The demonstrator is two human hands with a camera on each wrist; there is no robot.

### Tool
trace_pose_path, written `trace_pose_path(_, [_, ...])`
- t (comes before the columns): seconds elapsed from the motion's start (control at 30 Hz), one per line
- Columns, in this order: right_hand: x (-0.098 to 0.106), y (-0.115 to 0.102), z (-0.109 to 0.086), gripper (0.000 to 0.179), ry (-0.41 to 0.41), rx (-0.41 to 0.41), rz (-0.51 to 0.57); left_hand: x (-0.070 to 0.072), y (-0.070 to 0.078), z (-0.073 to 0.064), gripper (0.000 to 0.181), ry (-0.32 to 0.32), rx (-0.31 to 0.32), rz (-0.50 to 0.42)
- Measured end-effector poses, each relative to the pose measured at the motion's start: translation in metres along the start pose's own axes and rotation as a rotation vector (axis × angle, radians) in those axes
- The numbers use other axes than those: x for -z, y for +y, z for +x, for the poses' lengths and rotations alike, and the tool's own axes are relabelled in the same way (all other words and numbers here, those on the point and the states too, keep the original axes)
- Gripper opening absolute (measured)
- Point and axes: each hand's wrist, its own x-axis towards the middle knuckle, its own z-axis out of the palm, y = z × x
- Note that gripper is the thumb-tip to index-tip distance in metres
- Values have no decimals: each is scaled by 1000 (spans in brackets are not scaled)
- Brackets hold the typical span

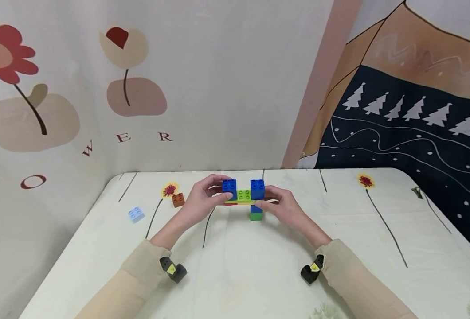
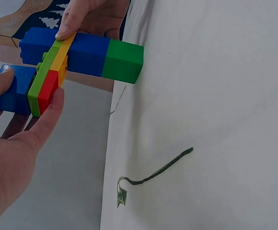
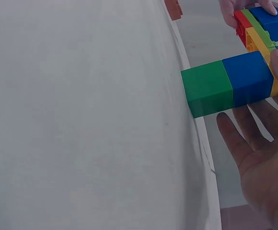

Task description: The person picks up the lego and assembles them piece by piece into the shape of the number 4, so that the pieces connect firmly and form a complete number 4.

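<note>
Both hands hold one structure of toy building bricks above the table's far part. Its lime green layer (image 1: 243, 195) carries a blue brick (image 1: 229, 189) at the left end and another blue brick (image 1: 257, 189) at the right. Beneath lie a thin red piece (image 2: 48, 91) and a yellow piece (image 2: 62, 57). A lower blue brick (image 3: 248, 79) and a green brick (image 3: 207, 88) form a leg under the right end. My left hand (image 1: 199, 200) grips the left end between thumb and fingers. The right hand (image 1: 284, 207) pinches the right end, thumb near the yellow layer. Whether the leg touches the table cannot be told.
Left of the hands, a light blue brick (image 1: 136, 215) and a brown-orange brick (image 1: 178, 200) lie on the table (image 1: 235, 266), covered by a white flower-printed cloth. A printed curtain (image 1: 227, 88) hangs behind the table's far edge.
</note>
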Motion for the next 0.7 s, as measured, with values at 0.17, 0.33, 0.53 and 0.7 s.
trace_pose_path(0.17, [2,0,1,34,-5,7,16,0,0,3,43,16,34,-33])
trace_pose_path(0.33, [1,1,0,34,-10,-1,16,1,-1,4,44,14,66,-47])
trace_pose_path(0.53, [0,3,0,34,-11,-4,12,2,0,6,42,1,63,-73])
trace_pose_path(0.7, [1,2,1,35,-3,-19,3,2,3,7,41,3,61,-78])
